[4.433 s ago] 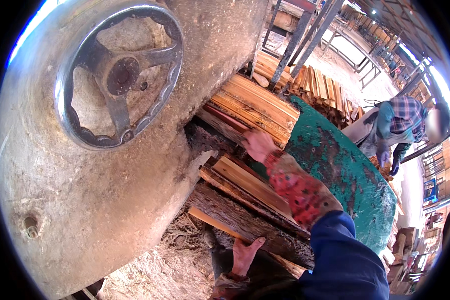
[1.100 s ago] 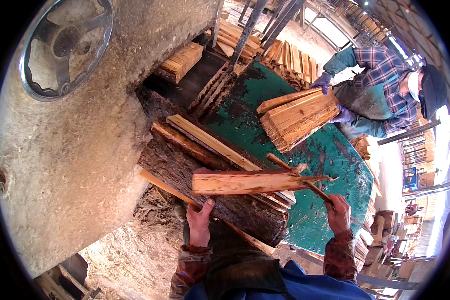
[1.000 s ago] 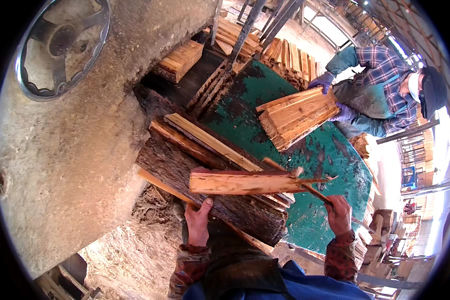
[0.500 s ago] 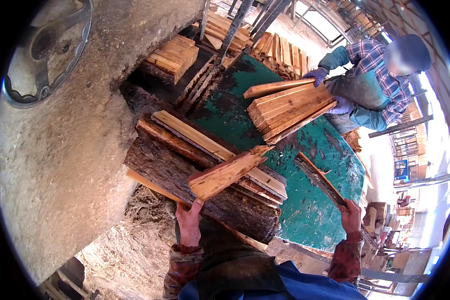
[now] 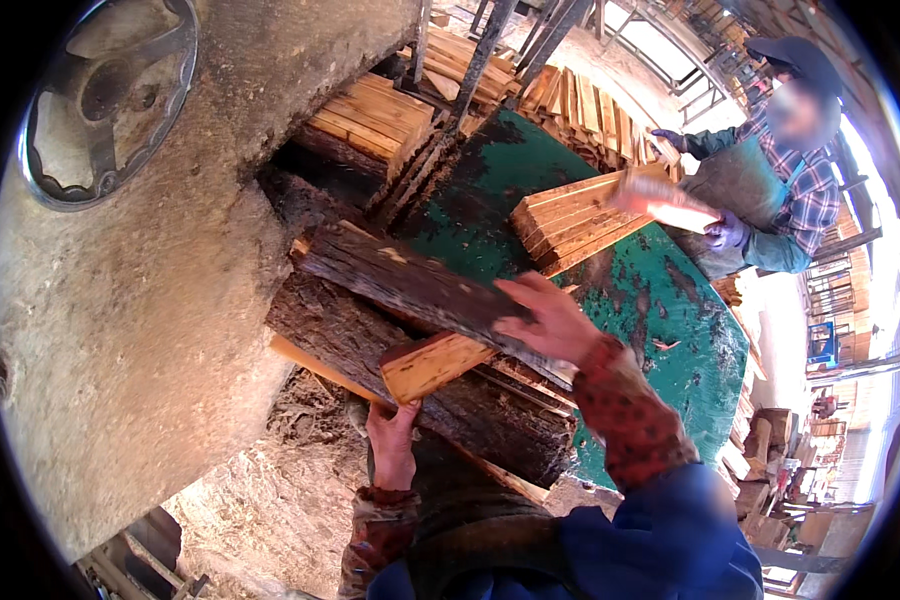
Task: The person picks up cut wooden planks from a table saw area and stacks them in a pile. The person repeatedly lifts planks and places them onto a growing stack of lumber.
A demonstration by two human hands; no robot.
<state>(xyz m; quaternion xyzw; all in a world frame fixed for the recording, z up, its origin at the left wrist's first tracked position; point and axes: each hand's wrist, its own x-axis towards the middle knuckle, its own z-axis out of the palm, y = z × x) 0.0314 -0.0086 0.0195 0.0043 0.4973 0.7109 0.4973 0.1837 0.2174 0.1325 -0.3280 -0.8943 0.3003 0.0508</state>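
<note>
My left hand (image 5: 392, 445) grips the near end of a short sawn wood piece (image 5: 430, 368), its thumb against the end. My right hand (image 5: 548, 318) is at the right end of a bark-covered slab (image 5: 400, 282), fingers stretched and apart. This slab lies across the top of the pile and covers the far end of the sawn piece. Under both lies a thicker bark-covered slab (image 5: 320, 325), with a pale board edge (image 5: 320, 368) showing below it. Across the green table, a co-worker in purple gloves holds a motion-blurred board (image 5: 670, 205).
A stack of sawn boards (image 5: 580, 220) sits on the worn green table (image 5: 660, 330) near the co-worker. More boards (image 5: 370, 115) lie beyond metal posts (image 5: 480, 65). At left stands a dusty machine surface (image 5: 230, 200) with a handwheel (image 5: 110, 100). Sawdust (image 5: 260, 500) covers the floor.
My right hand has swung left from the table's right side, bringing the bark-covered slab onto the pile. My left hand still holds the sawn piece. The co-worker has lifted a board off their stack.
</note>
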